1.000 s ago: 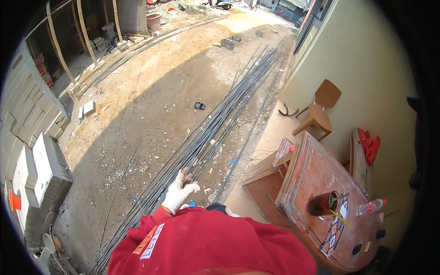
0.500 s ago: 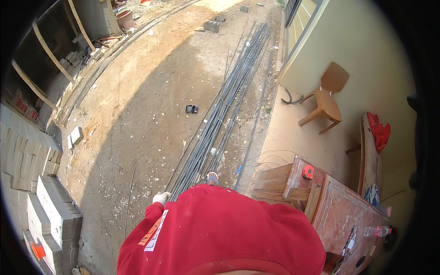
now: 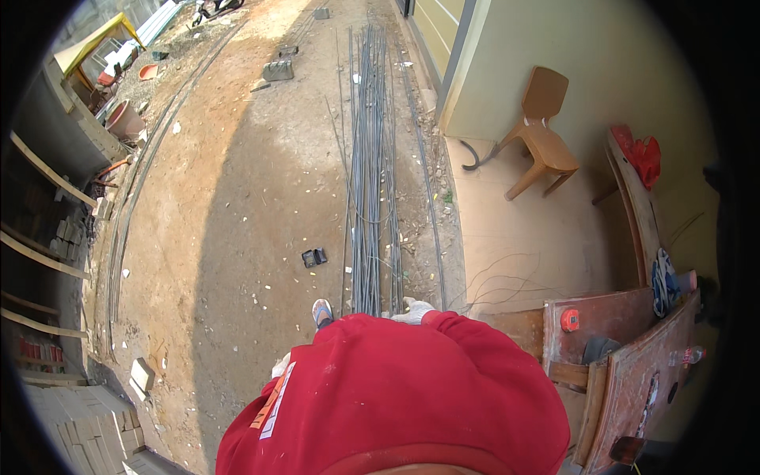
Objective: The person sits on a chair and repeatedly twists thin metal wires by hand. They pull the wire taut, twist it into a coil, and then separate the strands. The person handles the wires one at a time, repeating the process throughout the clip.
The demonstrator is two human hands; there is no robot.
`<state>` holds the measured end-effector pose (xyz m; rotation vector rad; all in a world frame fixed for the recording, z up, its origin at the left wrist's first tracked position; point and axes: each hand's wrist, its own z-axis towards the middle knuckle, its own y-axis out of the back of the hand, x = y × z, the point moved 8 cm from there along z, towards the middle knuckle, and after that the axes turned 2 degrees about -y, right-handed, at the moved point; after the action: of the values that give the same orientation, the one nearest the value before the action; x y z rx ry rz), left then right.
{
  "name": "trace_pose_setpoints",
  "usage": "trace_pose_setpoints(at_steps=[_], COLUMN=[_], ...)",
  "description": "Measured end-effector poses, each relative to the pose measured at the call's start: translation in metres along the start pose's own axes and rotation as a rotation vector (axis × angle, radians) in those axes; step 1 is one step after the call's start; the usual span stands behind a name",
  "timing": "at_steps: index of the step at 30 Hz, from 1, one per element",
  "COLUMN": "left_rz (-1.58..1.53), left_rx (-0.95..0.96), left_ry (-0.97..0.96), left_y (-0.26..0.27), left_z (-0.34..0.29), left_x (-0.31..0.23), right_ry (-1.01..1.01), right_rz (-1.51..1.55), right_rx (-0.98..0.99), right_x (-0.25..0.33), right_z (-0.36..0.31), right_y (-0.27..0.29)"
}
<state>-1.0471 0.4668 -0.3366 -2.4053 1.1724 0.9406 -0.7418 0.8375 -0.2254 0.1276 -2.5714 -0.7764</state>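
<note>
Gloved fingers near the lower end of a rod bundle

In the head view, at the lower centre of the frame, I see the right hand in a whitish glove by the bundle's right edge; its fingers point left, and I cannot tell whether they are closed on a rod or only beside it. The left hand, also gloved, shows as a small patch at the left edge of the red sweatshirt; I cannot tell how its fingers stand. The bundle, long and grey, lies on the ground, running from the top centre down to the sweatshirt. A sandalled foot is just left of it, below a black box. At the right stands a brown chair; toward the lower right, a small red-orange item rests on worn wooden furniture.
</note>
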Motion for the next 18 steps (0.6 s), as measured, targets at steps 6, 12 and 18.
trace_pose_setpoints(at_steps=[6,12,18], left_rz=[0.003,0.309,0.545], left_rx=[0.389,0.57,0.417], left_ry=[0.014,0.169,0.179], left_y=[-0.071,-0.139,-0.187], left_z=[0.123,0.166,0.24], left_x=[-0.174,-0.247,-0.288], right_ry=[0.056,0.044,0.242], right_rz=[-0.194,-0.007,0.065], right_rx=[-0.227,-0.561,-0.28], right_x=[0.078,0.118,0.104], right_z=[0.033,-0.024,-0.01], right_y=[0.048,0.154,0.206])
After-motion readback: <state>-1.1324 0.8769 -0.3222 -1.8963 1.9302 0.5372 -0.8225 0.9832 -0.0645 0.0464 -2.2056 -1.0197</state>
